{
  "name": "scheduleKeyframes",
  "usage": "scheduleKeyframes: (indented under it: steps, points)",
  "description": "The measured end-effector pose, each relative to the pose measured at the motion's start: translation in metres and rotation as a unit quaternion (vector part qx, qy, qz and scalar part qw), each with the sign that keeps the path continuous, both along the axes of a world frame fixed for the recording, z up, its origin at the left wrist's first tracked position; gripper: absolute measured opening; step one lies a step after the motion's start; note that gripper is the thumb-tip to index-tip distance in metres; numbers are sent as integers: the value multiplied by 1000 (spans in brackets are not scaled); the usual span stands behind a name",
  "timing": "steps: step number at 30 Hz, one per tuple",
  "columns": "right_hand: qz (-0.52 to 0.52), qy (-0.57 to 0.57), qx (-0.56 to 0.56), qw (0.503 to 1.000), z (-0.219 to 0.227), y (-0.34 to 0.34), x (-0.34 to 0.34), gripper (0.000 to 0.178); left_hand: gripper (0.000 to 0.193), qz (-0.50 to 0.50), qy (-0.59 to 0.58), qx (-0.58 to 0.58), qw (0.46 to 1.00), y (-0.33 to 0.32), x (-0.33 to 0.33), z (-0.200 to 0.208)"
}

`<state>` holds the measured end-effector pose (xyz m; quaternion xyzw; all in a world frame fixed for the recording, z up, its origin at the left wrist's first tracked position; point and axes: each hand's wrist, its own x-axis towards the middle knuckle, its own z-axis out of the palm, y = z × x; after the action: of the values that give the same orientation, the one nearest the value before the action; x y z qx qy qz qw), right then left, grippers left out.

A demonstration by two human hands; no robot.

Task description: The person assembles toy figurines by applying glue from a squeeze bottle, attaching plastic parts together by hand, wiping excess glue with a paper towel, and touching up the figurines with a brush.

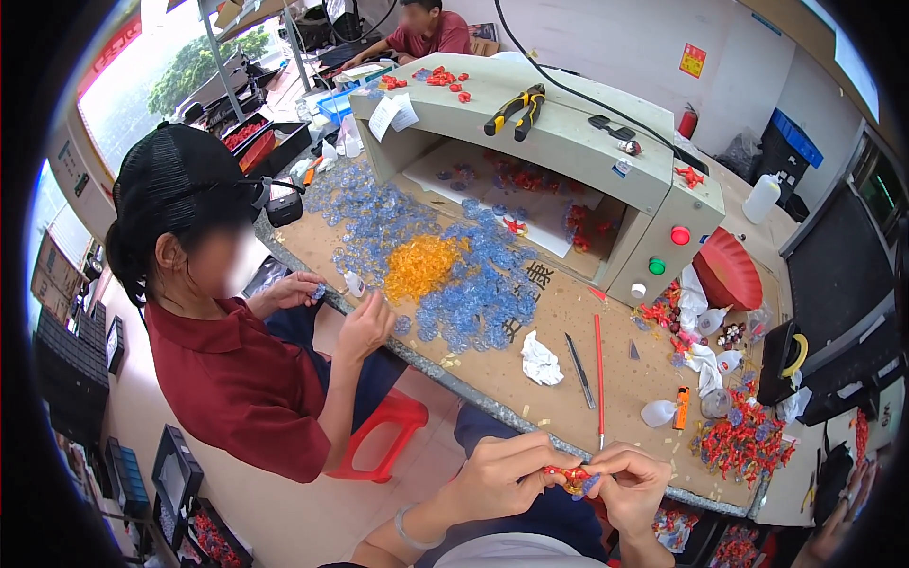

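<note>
Close to my body, at the table's front edge, my left hand [502, 478] pinches a small red plastic figurine [574, 480] with yellow and blue-violet parts. The thumb and fingers of my right hand [632, 485] close on the blue-violet end of the same piece. My fingertips cover much of it, so its full shape is hidden. Ahead of my hands lie a red stick [598, 374] with a thin metal tip, a black craft knife [579, 371] and a crumpled white tissue [541, 359]. A heap of similar red and violet figurines [741, 435] spreads to the right.
Clear blue pieces [473, 317] surround a pile of orange pieces [419, 268]. A beige machine [530, 104] with an open front stands behind, pliers [516, 112] on top. Left, a co-worker [237, 379] handles small parts. An orange lighter [681, 408] stands beside a plastic bottle [658, 413].
</note>
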<state>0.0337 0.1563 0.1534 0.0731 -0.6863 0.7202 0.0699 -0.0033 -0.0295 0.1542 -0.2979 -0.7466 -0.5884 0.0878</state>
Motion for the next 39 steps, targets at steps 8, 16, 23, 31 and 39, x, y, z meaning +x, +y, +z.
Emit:
scheduleKeyframes:
  steps: [8, 16, 23, 31, 39]
  points:
    - [5, -3, -7, 1000, 2, -1, -1, 12, 31, -3, 4, 6, 1000, 0, -1, -1]
    - [7, -2, -11, 1000, 2, -2, -1, 14, 30, -2, -3, 11, 1000, 1, -1, -2]
    - [3, -3, 1, 1000, 0, -2, -1, 14, 27, -9, 11, 18, 1000, 0, -1, -5]
    - [3, 5, 8, 1000, -1, -1, -2, 10, 27, -10, 9, 19, 1000, 0, 0, -4]
    - [-30, -56, -13, 998, 8, -9, 0, 7, 27, -9, 13, 30, 999, -1, 1, -3]
